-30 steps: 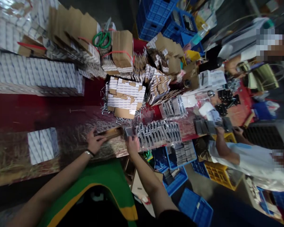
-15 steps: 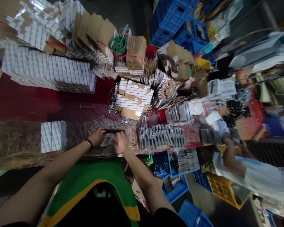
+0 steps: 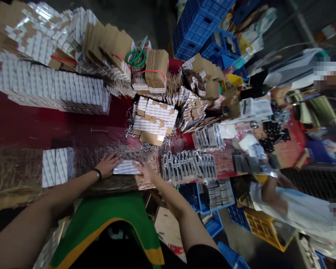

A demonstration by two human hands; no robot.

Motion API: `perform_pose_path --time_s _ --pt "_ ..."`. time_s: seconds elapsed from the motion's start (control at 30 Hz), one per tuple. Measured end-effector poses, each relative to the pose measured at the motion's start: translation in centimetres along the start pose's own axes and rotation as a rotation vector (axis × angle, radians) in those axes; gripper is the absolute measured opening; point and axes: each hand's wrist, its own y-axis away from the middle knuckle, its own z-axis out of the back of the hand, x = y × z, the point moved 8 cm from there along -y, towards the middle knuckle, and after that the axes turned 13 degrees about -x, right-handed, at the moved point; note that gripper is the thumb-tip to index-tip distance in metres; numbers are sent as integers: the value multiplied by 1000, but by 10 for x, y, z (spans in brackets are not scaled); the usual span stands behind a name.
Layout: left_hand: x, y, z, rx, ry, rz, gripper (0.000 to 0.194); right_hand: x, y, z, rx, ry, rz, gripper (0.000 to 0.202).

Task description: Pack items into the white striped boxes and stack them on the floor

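A flat white carton (image 3: pixel 126 167) with dark stripes lies closed on the plastic-covered table edge in front of me. My left hand (image 3: pixel 106 164) is open at its left end, fingers spread and lying flat, the fingertips by the carton. From the other end, my right hand (image 3: pixel 146 172) grips the carton, its fingers reaching over the top; slight blur hides the thumb. To the left stands a small block of finished white cartons (image 3: pixel 58 167). Right of my hands lies a row of bagged black-and-silver metal parts (image 3: pixel 189 166).
Unfolded striped cartons (image 3: pixel 155 119) lie among loose metal pieces. Behind are a long row of white boxes (image 3: pixel 53 87), cardboard bundles (image 3: pixel 156 71) and green-handled scissors (image 3: pixel 136 56). A co-worker's arm (image 3: pixel 271 198) works at right, above blue and yellow crates (image 3: pixel 261 224).
The carton was open with a clear-wrapped item showing inside; now its white lid is closed. My left hand has spread flat, and my right hand has shifted slightly right. The view moved a little.
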Motion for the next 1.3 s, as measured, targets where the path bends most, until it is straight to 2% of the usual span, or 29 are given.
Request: perform_pose_path --time_s 0.07,0.1,0.23,0.37,0.43,0.53,0.57,0.63,0.7,0.73,0.77,0.83,0.9,0.97,1.03,1.1,1.17,1.2,1.27,1.3 --pt "-10 2 -3 27 -77 -88 78 4 11 -12 105 124 -2 97" --pt "-15 0 -6 38 -102 -109 82 5 13 -16 117 203 -11 97" --pt "-28 -20 -23 63 -199 -59 75 7 5 -17 41 330 -7 84" --pt "-31 -22 -34 108 -176 -93 68 6 1 -19 96 319 52 78" --pt "-32 -17 -34 62 -153 -77 69 7 4 -20 94 338 34 86" --pt "-39 -14 -33 -2 -158 -25 79 14 8 -19 66 364 -27 107" --pt "-45 -16 -34 3 -164 -23 81 17 7 -17 63 352 -50 109" --pt "-58 -22 -33 37 -176 -25 83 17 -2 -4 62 317 -88 95" --pt "-65 -24 -27 67 -180 13 79 6 -22 24 10 324 -150 74" --pt "-64 -22 -21 67 -170 59 74 -4 -36 44 -57 355 -213 71" --pt "-60 -15 -13 44 -148 119 67 -17 -51 68 -156 392 -314 74" --pt "-41 10 11 -73 -98 251 48 -48 -76 116 -380 416 -592 94" --pt "-9 49 42 -242 -115 403 38 -74 -96 143 -495 331 -784 118" --pt "33 94 73 -390 -223 586 42 -92 -112 154 -472 217 -825 132" --pt "71 133 99 -492 -332 787 46 -100 -117 160 -415 152 -806 135" --pt "94 153 114 -573 -360 944 46 -103 -111 167 -388 139 -785 129" --pt "95 145 119 -668 -309 1015 57 -103 -100 171 -386 141 -756 116" --pt "89 128 119 -720 -254 1002 67 -103 -94 173 -403 148 -744 111" --pt "65 69 114 -805 -66 870 84 -98 -83 173 -484 162 -687 110" --pt "48 29 110 -812 82 728 92 -93 -78 171 -514 168 -641 111"
